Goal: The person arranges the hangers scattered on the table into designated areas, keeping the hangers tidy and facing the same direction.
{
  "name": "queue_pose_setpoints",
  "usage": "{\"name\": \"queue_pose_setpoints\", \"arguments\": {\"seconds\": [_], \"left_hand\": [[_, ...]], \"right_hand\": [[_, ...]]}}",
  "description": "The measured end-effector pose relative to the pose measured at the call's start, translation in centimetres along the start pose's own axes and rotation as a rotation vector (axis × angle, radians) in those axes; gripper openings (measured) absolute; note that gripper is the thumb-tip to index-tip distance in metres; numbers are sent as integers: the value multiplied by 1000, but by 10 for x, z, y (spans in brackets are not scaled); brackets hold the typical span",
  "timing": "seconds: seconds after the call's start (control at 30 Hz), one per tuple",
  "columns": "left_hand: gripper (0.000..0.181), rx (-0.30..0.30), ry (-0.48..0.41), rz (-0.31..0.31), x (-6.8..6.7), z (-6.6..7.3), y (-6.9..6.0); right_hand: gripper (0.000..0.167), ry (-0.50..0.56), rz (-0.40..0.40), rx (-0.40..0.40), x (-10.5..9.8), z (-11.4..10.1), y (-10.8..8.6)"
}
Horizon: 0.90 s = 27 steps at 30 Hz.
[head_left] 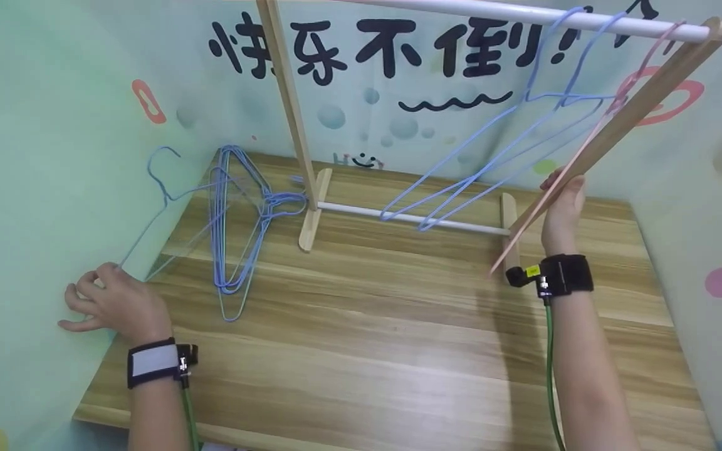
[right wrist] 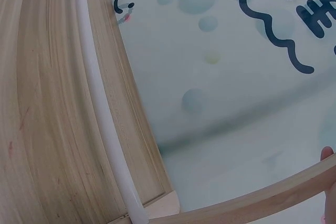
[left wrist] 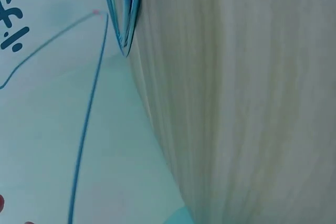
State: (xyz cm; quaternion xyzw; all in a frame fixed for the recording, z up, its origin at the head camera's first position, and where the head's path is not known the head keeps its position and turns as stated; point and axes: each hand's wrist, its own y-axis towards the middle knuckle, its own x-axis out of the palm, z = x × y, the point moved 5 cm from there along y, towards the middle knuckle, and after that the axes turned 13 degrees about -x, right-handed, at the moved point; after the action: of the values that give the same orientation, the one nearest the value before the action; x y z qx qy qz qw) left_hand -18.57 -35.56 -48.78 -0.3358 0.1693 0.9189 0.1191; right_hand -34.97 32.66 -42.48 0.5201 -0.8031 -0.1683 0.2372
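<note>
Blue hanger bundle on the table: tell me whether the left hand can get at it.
Probably not freely: the left hand is nearby but holds another hanger, which overlaps the bundle in the head view.

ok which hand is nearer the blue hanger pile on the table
Left: the left hand is left of the pile, the right hand far across the table, gripping the rack's right post.
</note>
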Motion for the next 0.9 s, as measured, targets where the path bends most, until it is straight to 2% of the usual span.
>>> {"name": "queue_pose_setpoints", "arguments": {"seconds": [0.13, 0.37, 0.63, 0.9], "left_hand": [[46, 3, -48, 63, -8, -2, 1], [47, 68, -155, 149, -18, -2, 1], [40, 131, -221, 153, -18, -2, -3], [31, 235, -281, 144, -17, 6, -8]], "right_hand": [[43, -9, -16, -7, 0, -1, 0], [45, -21, -16, 31, -1, 2, 0], [44, -14, 1, 21, 1, 2, 0], [43, -15, -5, 8, 0, 2, 1]]}}
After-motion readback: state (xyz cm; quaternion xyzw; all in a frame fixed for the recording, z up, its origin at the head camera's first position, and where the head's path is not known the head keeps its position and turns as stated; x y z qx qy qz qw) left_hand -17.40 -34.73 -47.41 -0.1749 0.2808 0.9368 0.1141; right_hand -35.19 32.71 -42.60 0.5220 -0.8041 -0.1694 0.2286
